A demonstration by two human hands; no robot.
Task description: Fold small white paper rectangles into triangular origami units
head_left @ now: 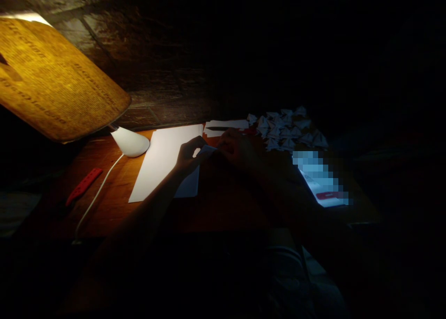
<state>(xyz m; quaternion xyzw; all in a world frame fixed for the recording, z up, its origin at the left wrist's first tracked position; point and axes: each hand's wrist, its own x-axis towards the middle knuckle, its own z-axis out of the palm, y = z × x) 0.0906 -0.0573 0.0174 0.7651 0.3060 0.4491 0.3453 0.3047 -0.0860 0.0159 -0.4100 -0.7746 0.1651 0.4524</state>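
Observation:
My left hand point(187, 157) pinches a small folded piece of paper point(208, 149) between thumb and fingers, above the right edge of a stack of white paper sheets point(167, 158). At the other end of that piece, my right hand point(237, 147) has its fingers curled closed on it. Deep shadow hides much of the right hand. Several folded white paper shapes point(278, 129) sit grouped beyond and to the right of my hands. Behind them lie narrow paper strips point(232, 123) with a dark slim pointed object point(216, 129) on top.
A lamp with a printed shade point(62, 82) and white base point(130, 141) stands at the left, its cord point(104, 184) running toward the table's front. A red-handled cutter point(83, 185) lies left of it. A lit phone point(320, 179) rests at the right. Behind is a wall point(146, 86).

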